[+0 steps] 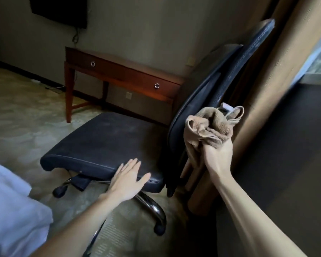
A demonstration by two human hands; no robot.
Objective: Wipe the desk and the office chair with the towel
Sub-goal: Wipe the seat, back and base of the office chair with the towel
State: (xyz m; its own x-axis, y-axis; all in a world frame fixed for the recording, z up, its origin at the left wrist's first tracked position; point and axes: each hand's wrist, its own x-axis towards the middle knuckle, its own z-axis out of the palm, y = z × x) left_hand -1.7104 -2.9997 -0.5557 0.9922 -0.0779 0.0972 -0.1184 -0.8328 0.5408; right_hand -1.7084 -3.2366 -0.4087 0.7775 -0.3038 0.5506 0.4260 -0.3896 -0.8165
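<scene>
My right hand (pixel 218 153) gripped the bunched towel (pixel 209 127) by the chair (pixel 104 138) back, right of centre; my left hand (pixel 127 179), fingers spread, lay on the seat edge.

the towel (pixel 209 127) in my right hand (pixel 218 154) is tan, nubby terry cloth. the office chair (pixel 107 138) has matt black mesh fabric and a glossy chrome base (pixel 152 206). the desk (pixel 119 71) at upper centre is polished reddish wood.
</scene>
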